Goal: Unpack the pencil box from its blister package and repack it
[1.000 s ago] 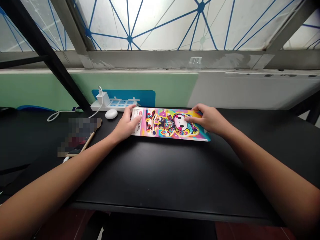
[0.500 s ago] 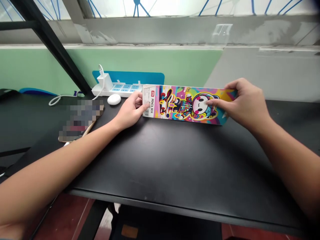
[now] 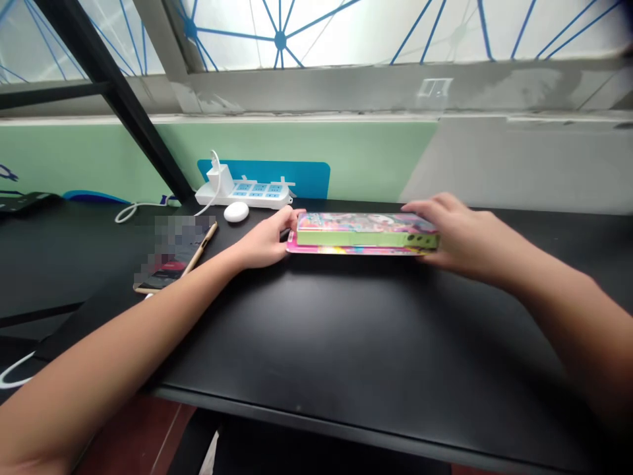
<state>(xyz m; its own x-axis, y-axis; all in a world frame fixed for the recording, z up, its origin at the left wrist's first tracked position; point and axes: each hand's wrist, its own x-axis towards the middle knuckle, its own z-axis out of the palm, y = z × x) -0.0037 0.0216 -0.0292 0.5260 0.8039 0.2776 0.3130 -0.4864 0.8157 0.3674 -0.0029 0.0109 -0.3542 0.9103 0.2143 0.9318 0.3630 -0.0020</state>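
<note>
Long, flat lime-green pencil box [image 3: 366,231] with a multicoloured printed top, lying on a pink printed card sleeve [image 3: 341,251], the pair resting flat on a matte black desk [image 3: 346,330], between the two hands and near the desk's far edge. Left hand [image 3: 264,243] right at the box's left end, fingers [image 3: 289,214] curved around the corner, in a light grasp rather than a clenched fist. Right hand [image 3: 462,239] at the opposite end, fingers [image 3: 425,206] stretched over the top right corner, also gripping lightly, the box held between both hands from end to end. Tiny dark shape just beside the left fingertips, too small to identify. Print on the lid and green side too small and oblique to read, with no brand or label legible. Farther left, a slim tan pencil [image 3: 200,247] lying against a pixelated phone [image 3: 171,254]. Beyond those, a smooth white oval mouse [image 3: 236,212] and a white power strip [image 3: 244,196] with blue socket panels, a white charger [image 3: 221,179] plugged in, its white cable [image 3: 133,211] looping over the desk. Behind, a pale green wall [image 3: 297,142] with a blue panel [image 3: 311,179].
</note>
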